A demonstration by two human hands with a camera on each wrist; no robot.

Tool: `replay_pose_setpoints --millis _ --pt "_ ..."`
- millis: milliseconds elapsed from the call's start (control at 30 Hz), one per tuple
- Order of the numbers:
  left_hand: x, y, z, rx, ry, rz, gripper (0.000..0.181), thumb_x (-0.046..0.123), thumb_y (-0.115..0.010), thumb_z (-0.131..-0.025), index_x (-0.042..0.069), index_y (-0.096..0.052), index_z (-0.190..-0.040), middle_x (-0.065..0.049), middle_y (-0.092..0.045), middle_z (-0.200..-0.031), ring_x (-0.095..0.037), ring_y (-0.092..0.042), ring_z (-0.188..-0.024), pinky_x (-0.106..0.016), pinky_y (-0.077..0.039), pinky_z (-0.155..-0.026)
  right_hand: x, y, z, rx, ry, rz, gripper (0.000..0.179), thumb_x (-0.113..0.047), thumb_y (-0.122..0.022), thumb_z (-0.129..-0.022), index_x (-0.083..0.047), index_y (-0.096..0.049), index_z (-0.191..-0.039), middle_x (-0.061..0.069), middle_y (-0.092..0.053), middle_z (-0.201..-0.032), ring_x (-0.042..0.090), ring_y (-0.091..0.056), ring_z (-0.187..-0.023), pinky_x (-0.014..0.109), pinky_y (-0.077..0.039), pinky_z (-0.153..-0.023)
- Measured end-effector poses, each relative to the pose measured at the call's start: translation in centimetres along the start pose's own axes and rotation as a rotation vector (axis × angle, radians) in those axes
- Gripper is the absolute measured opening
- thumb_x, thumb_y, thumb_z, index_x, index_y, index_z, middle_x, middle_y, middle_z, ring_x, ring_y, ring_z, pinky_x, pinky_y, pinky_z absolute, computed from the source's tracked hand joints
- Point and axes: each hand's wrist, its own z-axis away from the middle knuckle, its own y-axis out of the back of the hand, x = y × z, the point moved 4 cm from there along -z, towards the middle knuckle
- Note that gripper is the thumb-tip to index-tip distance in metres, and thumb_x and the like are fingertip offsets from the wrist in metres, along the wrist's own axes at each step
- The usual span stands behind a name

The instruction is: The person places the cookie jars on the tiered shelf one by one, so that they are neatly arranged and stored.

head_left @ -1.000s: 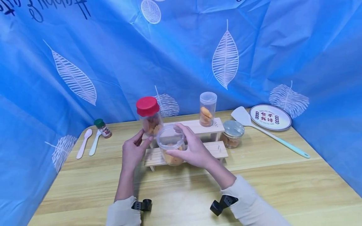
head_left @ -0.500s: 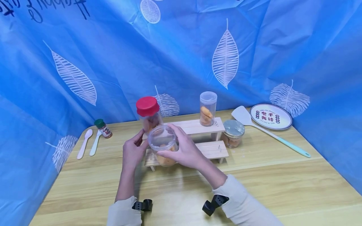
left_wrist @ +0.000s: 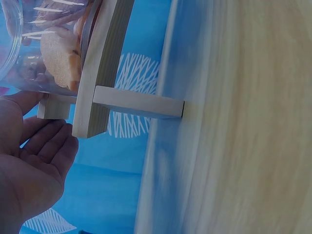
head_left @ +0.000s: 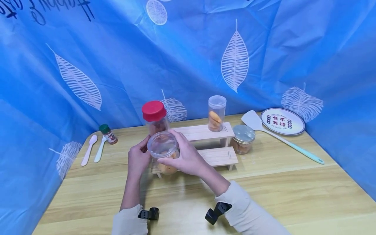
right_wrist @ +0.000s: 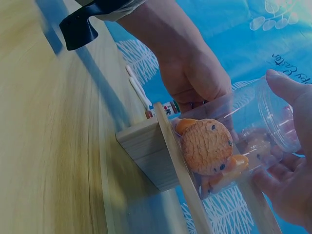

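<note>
My right hand grips a clear plastic jar near its rim, thumb on one side and fingers on the other. Round cookies lie inside. The jar's base is right at the lower step of a small wooden stand, near its left end. Beside that end is my left hand, fingers loosely bent, thumb and fingertips close to the end of the upper step. In the head view the clear jar partly covers those fingers. Behind it, on the upper step, stands a red-lidded jar, its lower part hidden.
A slim clear canister stands on the upper step's right end. Right of the stand are a silver-lidded jar, a spatula and a plate. Far left lie a pink spoon, a pale green utensil and a green-capped bottle.
My right hand has moved the clear jar left along the lower step, so it now hides more of the red-lidded jar and my left fingers. The left hand has stayed almost still.
</note>
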Motion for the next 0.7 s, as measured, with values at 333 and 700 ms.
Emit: replay_pose_setpoints --millis 333,700 --pt "-0.5 -0.2 0.1 0.006 0.022 -0.027 0.047 0.006 -0.072 -0.094 0.005 -0.061 -0.139 -0.020 -0.064 -0.132 -0.036 -0.064 -0.118 -0.047 -0.054 -0.099 -0.1 0.1 0.0 -0.036 -0.016 0.049 0.097 -0.042 -0.086 -0.080 -0.015 -0.033 -0.156 0.002 -0.047 -0.148 0.021 -0.049 -0.133 0.047 -0.045 -0.108" --pt "-0.4 0.0 -0.2 -0.012 0.034 -0.008 0.048 0.015 -0.073 -0.096 0.005 -0.059 -0.141 -0.019 -0.062 -0.135 -0.033 -0.062 -0.121 -0.044 -0.053 -0.100 -0.3 3.0 0.9 -0.060 -0.028 0.014 0.096 -0.037 -0.086 -0.082 -0.010 -0.033 -0.157 0.005 -0.048 -0.149 0.018 -0.048 -0.136 0.036 -0.042 -0.113"
